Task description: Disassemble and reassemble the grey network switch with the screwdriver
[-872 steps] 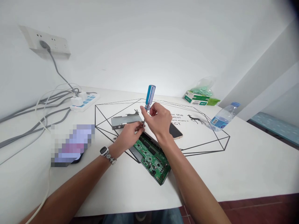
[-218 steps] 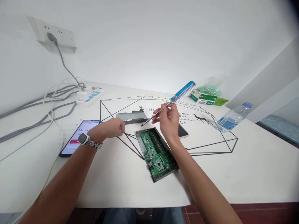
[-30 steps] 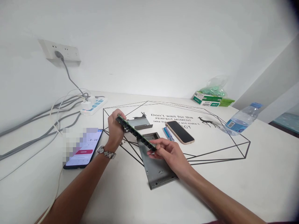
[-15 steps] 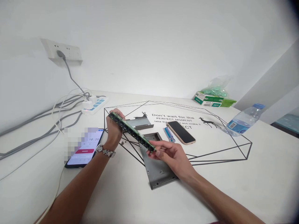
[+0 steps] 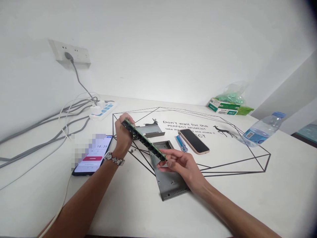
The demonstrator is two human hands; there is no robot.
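A long green circuit board (image 5: 145, 141) is held edge-on above the table, tilted down to the right. My left hand (image 5: 123, 134) grips its far upper end. My right hand (image 5: 180, 162) pinches its near lower end between thumb and fingers. Under the board lies the grey metal case base (image 5: 168, 180), open side up. The grey metal cover (image 5: 151, 130) lies just behind it. A few small screws (image 5: 131, 150) sit on the table by my left wrist, which wears a watch.
A blue-handled screwdriver (image 5: 181, 144) and a dark phone (image 5: 194, 141) lie right of the case. A lit phone (image 5: 95, 153) lies to the left. Power strip (image 5: 102, 110) and cables at far left, a water bottle (image 5: 262, 130) at right, green boxes (image 5: 226, 108) at the back.
Since a second ago both hands still hold the board; it has shifted slightly and stays tilted. Earlier, the board lay in the case and my right hand held the screwdriver, which now lies on the table.
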